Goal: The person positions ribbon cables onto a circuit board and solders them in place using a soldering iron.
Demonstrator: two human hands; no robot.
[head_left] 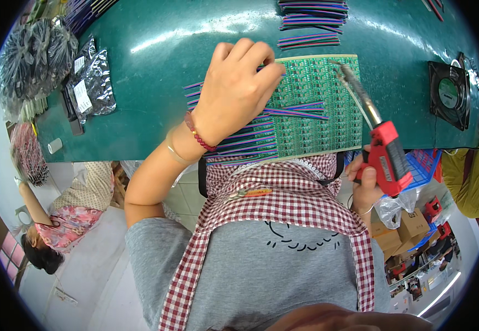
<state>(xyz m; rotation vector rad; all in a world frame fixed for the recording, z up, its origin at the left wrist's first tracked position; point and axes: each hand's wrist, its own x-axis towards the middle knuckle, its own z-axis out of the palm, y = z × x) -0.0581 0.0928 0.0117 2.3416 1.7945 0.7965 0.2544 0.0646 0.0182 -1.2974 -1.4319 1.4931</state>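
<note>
A green panel of small circuit boards lies at the near edge of the table. Along its left side runs a row of short multicoloured wires, and a few loose wires lie across its middle. Over the panel's upper left, my left hand is closed in a pinch; bits of coloured wire show at its fingertips, mostly hidden by the fingers. My right hand grips a red and black soldering gun by its handle. The metal tip points up and left, over the panel's upper right corner.
Bundles of wires lie beyond the panel. A black fan stands at the right. Bagged parts and a white cylinder are on the left. Another person sits at the left; a blue crate is at the right.
</note>
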